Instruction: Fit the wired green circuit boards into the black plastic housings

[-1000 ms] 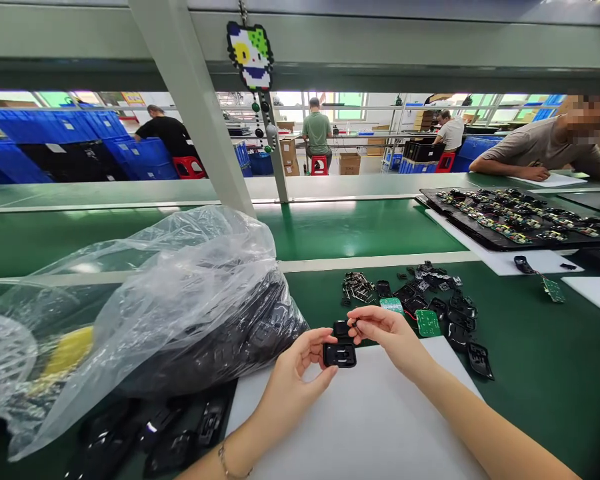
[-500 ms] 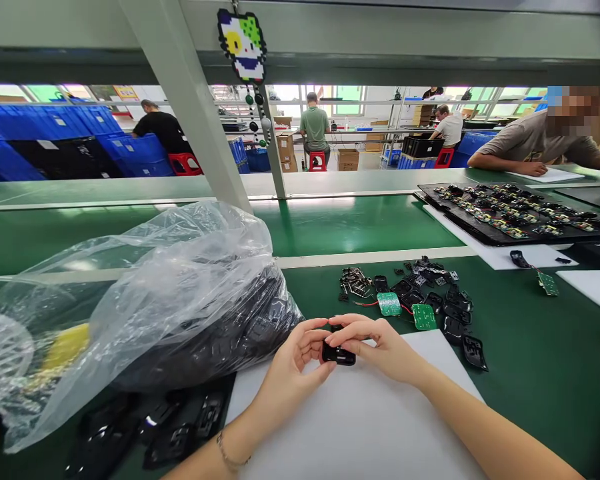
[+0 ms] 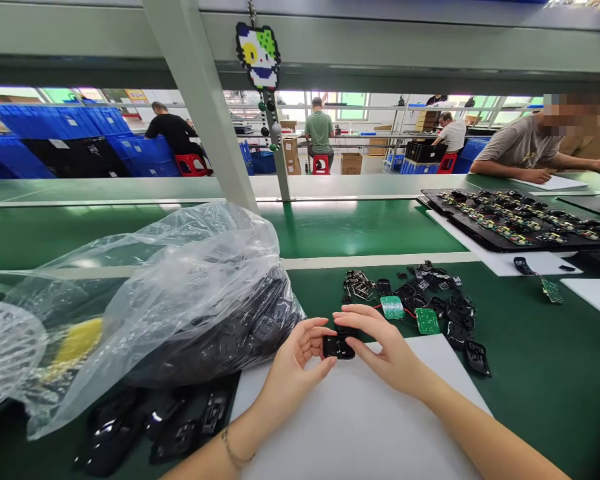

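Between both hands, above the white sheet [image 3: 370, 413], is a small black plastic housing [image 3: 339, 348]. Fingers and thumb of my left hand [image 3: 297, 360] grip its left end. My right hand [image 3: 387, 347] has its thumb at the housing's right edge, and its fingers curl over a second dark piece [image 3: 347, 330] just behind it, mostly hidden. Beyond the hands lie two green circuit boards [image 3: 427, 321] with red wires, a heap of black plastic parts [image 3: 457, 310] and a small pile of metal pieces [image 3: 360, 285].
A clear plastic bag [image 3: 215, 267] full of black parts fills the left side, with loose black housings [image 3: 175, 440] in front. A black tray [image 3: 480, 230] of wired boards stands at back right. A slanted post [image 3: 200, 100] rises ahead. Across the bench sits a co-worker [image 3: 510, 143].
My right fingers have lifted and opened somewhat around the pieces, baring more of the housing's inside. The view has shifted slightly, and the co-worker's far arm has moved.
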{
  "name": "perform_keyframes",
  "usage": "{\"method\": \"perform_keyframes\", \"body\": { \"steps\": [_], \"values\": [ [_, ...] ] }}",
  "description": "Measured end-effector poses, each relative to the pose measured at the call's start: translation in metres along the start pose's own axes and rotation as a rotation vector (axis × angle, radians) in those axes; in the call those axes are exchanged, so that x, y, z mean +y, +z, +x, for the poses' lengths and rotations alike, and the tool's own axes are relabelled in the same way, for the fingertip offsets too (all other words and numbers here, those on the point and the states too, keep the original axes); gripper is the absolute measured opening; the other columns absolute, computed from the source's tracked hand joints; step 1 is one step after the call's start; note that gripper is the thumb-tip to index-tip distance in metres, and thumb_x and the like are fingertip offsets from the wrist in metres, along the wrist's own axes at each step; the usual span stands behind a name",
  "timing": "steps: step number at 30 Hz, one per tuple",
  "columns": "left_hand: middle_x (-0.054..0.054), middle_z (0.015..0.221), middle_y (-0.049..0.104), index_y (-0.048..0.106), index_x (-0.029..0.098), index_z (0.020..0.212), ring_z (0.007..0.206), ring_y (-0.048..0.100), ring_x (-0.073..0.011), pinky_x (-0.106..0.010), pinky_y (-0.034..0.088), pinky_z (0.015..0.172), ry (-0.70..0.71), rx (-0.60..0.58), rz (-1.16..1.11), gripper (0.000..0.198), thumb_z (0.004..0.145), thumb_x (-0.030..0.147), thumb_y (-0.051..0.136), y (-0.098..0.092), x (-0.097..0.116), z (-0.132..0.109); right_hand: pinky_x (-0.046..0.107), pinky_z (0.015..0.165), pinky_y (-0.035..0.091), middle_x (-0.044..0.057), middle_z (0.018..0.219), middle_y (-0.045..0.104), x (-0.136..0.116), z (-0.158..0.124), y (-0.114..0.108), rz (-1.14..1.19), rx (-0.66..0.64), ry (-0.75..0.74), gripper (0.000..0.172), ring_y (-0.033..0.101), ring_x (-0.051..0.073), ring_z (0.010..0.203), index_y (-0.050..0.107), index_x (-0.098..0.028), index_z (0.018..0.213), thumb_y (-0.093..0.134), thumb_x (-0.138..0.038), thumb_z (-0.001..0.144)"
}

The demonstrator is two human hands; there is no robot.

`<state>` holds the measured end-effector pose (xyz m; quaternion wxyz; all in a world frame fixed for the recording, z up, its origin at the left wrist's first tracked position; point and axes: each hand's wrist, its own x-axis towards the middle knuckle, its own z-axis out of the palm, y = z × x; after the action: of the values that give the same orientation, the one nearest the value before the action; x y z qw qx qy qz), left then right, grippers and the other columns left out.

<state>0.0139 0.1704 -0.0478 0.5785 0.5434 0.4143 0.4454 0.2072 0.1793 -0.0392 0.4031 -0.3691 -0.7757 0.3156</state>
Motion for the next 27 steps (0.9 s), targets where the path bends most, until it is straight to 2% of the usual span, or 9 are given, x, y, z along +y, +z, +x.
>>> {"method": "perform_keyframes", "body": {
  "steps": [4,7,9,11,14,17,21,23,27],
  "values": [
    [-0.008,0.104,0.065,0.053,0.020,0.109,0.098,0.062,-0.0217,-0.036,0.050,0.087,0.036,0.004,0.028,0.043,0.069,0.021,0.070,0.002,0.001,-0.003,0.039,0.091,0.049,0.006,0.109,0.067,0.000,0.002,0.002,0.115,-0.030,0.164,0.023,0.058,0.022,0.105,0.065,-0.027,0.109,0.051,-0.028,0.091],
    [-0.007,0.106,0.066,0.055,0.020,0.107,0.098,0.062,-0.0210,-0.034,0.051,0.086,0.084,0.005,0.064,0.038,0.072,0.020,0.068,0.004,0.003,-0.007,0.033,0.085,0.050,0.004,0.105,0.066,0.001,0.004,0.007,0.390,-0.138,0.335,0.026,0.061,0.018,0.097,0.063,-0.026,0.112,0.052,-0.037,0.091],
    [-0.006,0.106,0.066,0.056,0.021,0.106,0.096,0.062,-0.0203,-0.034,0.051,0.085,0.110,0.012,0.091,0.036,0.072,0.020,0.068,0.005,0.003,-0.008,0.027,0.072,0.051,0.003,0.096,0.066,0.004,0.006,0.011,0.551,-0.176,0.389,0.029,0.062,0.015,0.084,0.064,-0.023,0.108,0.056,-0.042,0.087],
    [-0.006,0.106,0.067,0.057,0.021,0.106,0.095,0.062,-0.0200,-0.034,0.051,0.085,0.118,0.018,0.122,0.035,0.073,0.019,0.067,0.005,0.002,-0.008,0.023,0.057,0.047,0.002,0.085,0.063,0.007,0.007,0.012,0.574,-0.166,0.436,0.031,0.057,0.011,0.067,0.067,-0.020,0.099,0.062,-0.045,0.082],
    [-0.006,0.104,0.067,0.058,0.021,0.106,0.094,0.062,-0.0201,-0.035,0.051,0.085,0.110,0.008,0.188,0.034,0.074,0.018,0.065,0.003,0.000,-0.008,0.021,0.047,0.040,0.000,0.073,0.059,0.010,0.008,0.009,0.492,-0.146,0.492,0.030,0.049,0.008,0.054,0.068,-0.018,0.091,0.066,-0.044,0.078],
    [-0.005,0.102,0.067,0.060,0.021,0.106,0.090,0.061,-0.0203,-0.035,0.050,0.084,0.118,-0.011,0.336,0.035,0.072,0.015,0.065,0.002,-0.002,-0.009,0.021,0.044,0.034,-0.002,0.063,0.055,0.009,0.006,0.005,0.368,-0.200,0.505,0.022,0.044,0.008,0.049,0.067,-0.018,0.088,0.064,-0.039,0.079],
    [-0.005,0.101,0.066,0.062,0.022,0.107,0.092,0.059,-0.0230,-0.036,0.048,0.084,0.176,-0.112,0.573,0.040,0.069,0.010,0.068,0.001,-0.001,-0.013,0.021,0.048,0.030,-0.004,0.056,0.051,-0.002,0.000,0.000,-0.008,-0.302,0.413,0.007,0.042,0.009,0.052,0.064,-0.019,0.078,0.059,-0.024,0.080],
    [-0.005,0.102,0.066,0.061,0.022,0.107,0.096,0.058,-0.0242,-0.037,0.048,0.085,0.210,-0.187,0.652,0.040,0.070,0.007,0.066,0.002,0.001,-0.015,0.021,0.048,0.027,-0.006,0.055,0.048,-0.009,-0.001,-0.001,-0.188,-0.349,0.358,0.007,0.039,0.009,0.051,0.060,-0.020,0.072,0.057,-0.018,0.079],
    [-0.003,0.100,0.067,0.060,0.020,0.102,0.091,0.059,-0.0229,-0.037,0.050,0.079,0.311,-0.263,0.812,0.033,0.074,0.004,0.064,0.002,0.005,-0.016,0.020,0.050,0.026,-0.008,0.053,0.045,-0.014,0.000,-0.005,-0.277,-0.400,0.325,0.006,0.040,0.008,0.050,0.060,-0.021,0.079,0.059,-0.016,0.078]
  ]
}}
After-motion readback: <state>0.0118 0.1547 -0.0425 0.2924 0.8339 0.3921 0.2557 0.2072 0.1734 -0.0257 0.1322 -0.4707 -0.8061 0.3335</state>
